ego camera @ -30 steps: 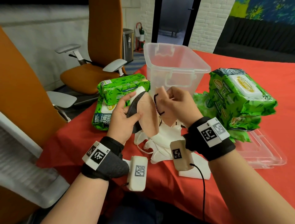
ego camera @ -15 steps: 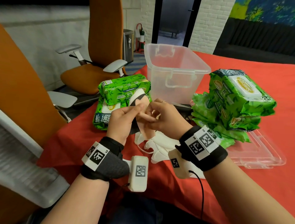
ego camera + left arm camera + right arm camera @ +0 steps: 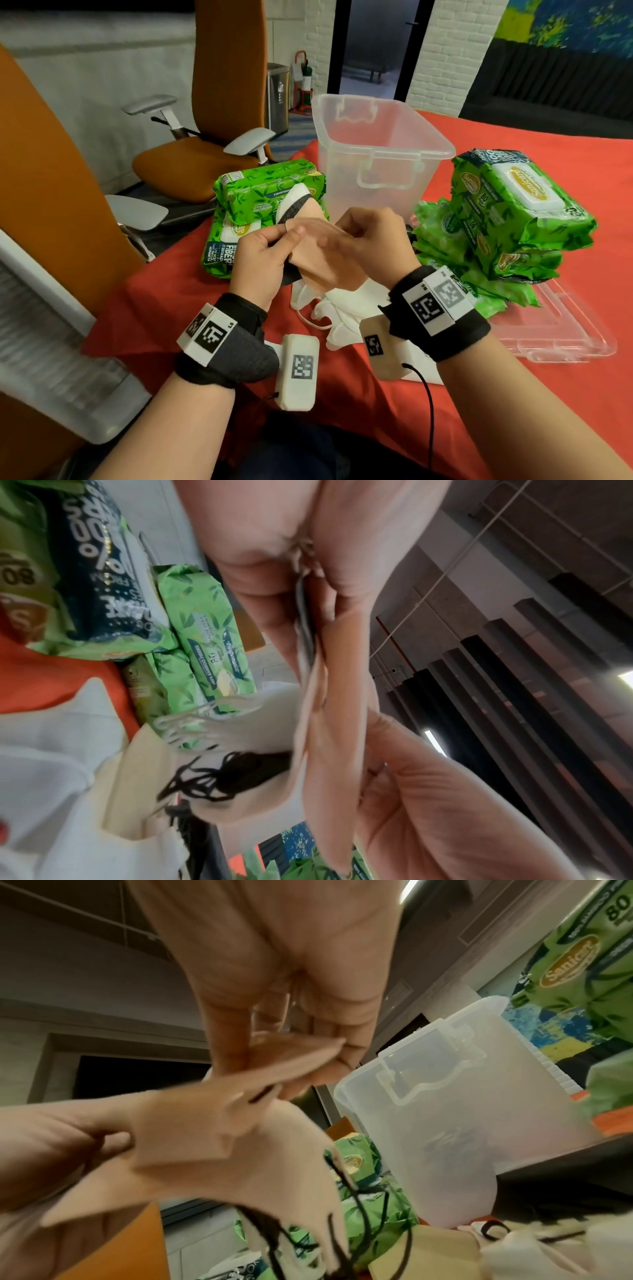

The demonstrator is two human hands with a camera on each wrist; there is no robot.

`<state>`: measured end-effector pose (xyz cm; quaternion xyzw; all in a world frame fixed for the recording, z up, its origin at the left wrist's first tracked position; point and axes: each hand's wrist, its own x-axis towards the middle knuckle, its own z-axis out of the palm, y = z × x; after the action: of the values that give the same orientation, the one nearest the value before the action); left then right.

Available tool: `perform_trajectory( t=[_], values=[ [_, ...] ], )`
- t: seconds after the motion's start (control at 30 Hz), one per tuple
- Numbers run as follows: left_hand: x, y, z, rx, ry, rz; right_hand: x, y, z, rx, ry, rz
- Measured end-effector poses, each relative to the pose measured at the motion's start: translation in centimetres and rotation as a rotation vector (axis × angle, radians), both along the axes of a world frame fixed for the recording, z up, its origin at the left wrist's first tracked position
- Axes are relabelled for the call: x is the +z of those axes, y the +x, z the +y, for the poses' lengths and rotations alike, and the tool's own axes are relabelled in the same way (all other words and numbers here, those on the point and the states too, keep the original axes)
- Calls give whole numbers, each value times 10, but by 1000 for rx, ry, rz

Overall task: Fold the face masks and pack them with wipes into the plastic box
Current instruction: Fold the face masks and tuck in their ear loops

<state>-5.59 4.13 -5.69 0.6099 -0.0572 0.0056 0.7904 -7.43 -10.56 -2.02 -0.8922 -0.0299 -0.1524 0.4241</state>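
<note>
a person's left hand (image 3: 260,260) and right hand (image 3: 368,246) are both pinching a peach-coloured fabric face mask with black ear loops (image 3: 313,253), holding it in the air above a loose heap of white folded face masks (image 3: 342,308) on the red tablecloth (image 3: 445,428); the left thumb and fingers are also clamping a grey-edged mask (image 3: 291,209) behind it, while the right fingertips (image 3: 339,1058) are nipping one corner. judging from this, the fold is being closed, and it would go best with the edges lined up, the dangling loops tucked inside and the crease pressed flat before letting go. the clear plastic storage box with clip handles (image 3: 380,154) is standing open just beyond the hands, nothing visibly packed in it, flanked by green packs of wet wipes on the left (image 3: 260,195) and a taller green stack on the right (image 3: 513,219), which is leaning over the clear lid (image 3: 565,329). orange office chairs (image 3: 219,113) are standing beside the table in a white-brick room.
</note>
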Motion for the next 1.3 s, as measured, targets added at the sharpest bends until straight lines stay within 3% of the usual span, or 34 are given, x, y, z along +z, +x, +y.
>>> perform_trajectory(
  t=[0.13,0.4,0.57,0.67,0.83,0.97,1.07,1.2,1.3],
  values=[
    [-2,3,2,11,-46,51,3,1,-10,-81,93,-38],
    [-6,6,4,5,18,17,9,4,-30,-186,29,-64],
    [-8,7,3,42,132,-46,15,3,-24,-400,4,-263],
    [-2,4,0,37,117,-40,11,2,-12,-321,-41,-303],
    [6,-3,-4,-38,-26,-3,-3,-6,11,32,-96,-93],
    [1,1,0,-6,84,-43,-3,-5,10,111,47,15],
    [-6,6,4,37,150,-37,0,0,0,8,79,58],
    [-7,9,6,63,209,-88,-5,11,-22,-232,-173,199],
    [-6,8,6,27,220,-105,-7,11,-20,-249,-164,130]
  ],
)
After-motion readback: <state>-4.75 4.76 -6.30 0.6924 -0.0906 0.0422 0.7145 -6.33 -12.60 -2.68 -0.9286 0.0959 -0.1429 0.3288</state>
